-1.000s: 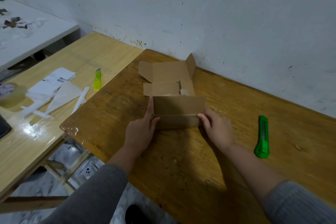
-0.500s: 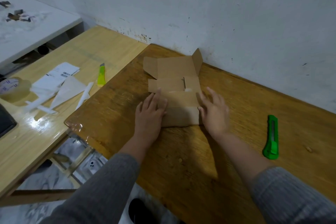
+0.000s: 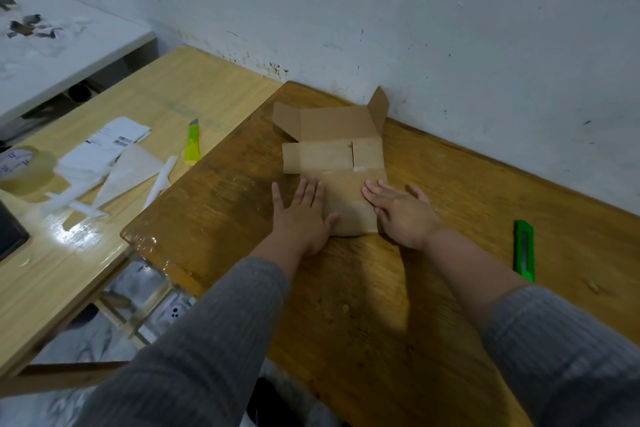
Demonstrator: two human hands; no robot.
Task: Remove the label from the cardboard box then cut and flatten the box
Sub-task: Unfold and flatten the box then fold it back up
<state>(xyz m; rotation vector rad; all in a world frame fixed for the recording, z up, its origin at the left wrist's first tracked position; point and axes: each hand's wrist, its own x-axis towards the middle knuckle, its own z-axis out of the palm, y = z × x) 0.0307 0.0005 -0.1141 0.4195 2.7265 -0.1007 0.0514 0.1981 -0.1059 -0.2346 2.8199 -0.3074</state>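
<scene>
While both palms lie flat on the near end of the cardboard box (image 3: 341, 180), the job looks close to finished. The box is spread open on the dark wooden table (image 3: 398, 305), its far end close to the wall, and most of its panels lie level. The left hand (image 3: 300, 215) presses with straight, spread fingers on the near left edge, partly on the cardboard and partly on the table beside it. The right hand (image 3: 401, 210) presses the near right edge in the same way, fingers straight and holding nothing.

No label shows on the cardboard, and white label sheets (image 3: 104, 152) lie on the lighter table (image 3: 69, 270) to the left, beside a roll of tape (image 3: 24, 168) and a yellow-green knife (image 3: 192, 142), so the peeling appears done. A slit shows in the middle panel, and the box opens out in one layer there, so the cutting seems done too. A green cutter (image 3: 524, 250) lies well apart to the right of the right hand, untouched.

What is left, by my reading, is the far right flap (image 3: 378, 107), which stands up near the wall, and the far left flap (image 3: 285, 118), which looks slightly raised. Pressing those down would finish the flattening.
</scene>
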